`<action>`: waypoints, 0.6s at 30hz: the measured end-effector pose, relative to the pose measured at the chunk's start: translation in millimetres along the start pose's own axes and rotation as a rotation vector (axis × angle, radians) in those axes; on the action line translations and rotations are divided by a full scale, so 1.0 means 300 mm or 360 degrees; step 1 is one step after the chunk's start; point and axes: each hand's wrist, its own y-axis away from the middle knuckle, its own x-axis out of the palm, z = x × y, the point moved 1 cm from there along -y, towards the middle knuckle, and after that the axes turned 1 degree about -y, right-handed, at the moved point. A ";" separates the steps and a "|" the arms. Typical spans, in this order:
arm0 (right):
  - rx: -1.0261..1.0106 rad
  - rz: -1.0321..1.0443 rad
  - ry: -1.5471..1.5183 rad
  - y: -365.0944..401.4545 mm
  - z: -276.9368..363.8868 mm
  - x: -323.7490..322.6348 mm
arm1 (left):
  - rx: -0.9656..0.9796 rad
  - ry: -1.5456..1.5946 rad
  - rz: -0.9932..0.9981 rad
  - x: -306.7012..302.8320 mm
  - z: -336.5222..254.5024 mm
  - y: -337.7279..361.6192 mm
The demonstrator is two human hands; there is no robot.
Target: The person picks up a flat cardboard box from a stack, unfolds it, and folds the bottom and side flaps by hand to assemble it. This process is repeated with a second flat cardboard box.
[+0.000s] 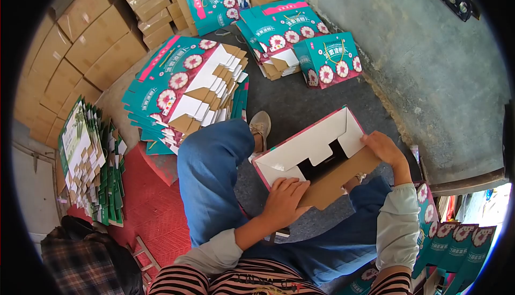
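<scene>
A printed cardboard gift box [310, 147] is held tilted above my lap. Its white flap with a notched cutout faces up, a plain brown flap [343, 177] lies along the near side, and a dark gap opens between the two. My left hand [285, 198] grips the near left corner, fingers over the flap edge and thumb hidden beneath. At the right end, my right hand [385, 149] is closed on the box's corner, its fingers partly out of sight. What is inside the box cannot be made out.
Flat teal boxes [161, 83] lie stacked ahead on the left, with another stack [287, 24] farther back. An assembled teal box [331, 59] stands near the grey wall [429, 75]. Brown cartons [99, 40] line the left; green-white folded boxes [88, 150] stand below them.
</scene>
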 end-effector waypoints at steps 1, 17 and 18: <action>0.0103 0.0019 -0.0308 -0.010 -0.019 -0.012 | -0.0095 0.0082 0.0003 -0.001 -0.007 -0.009; -0.0709 -0.0147 0.1133 0.061 0.248 0.178 | -0.0117 -0.0485 -0.0244 0.025 -0.006 -0.054; -0.0704 -0.0153 0.1128 0.051 0.239 0.195 | -0.0089 -0.0546 -0.0199 0.037 0.002 -0.054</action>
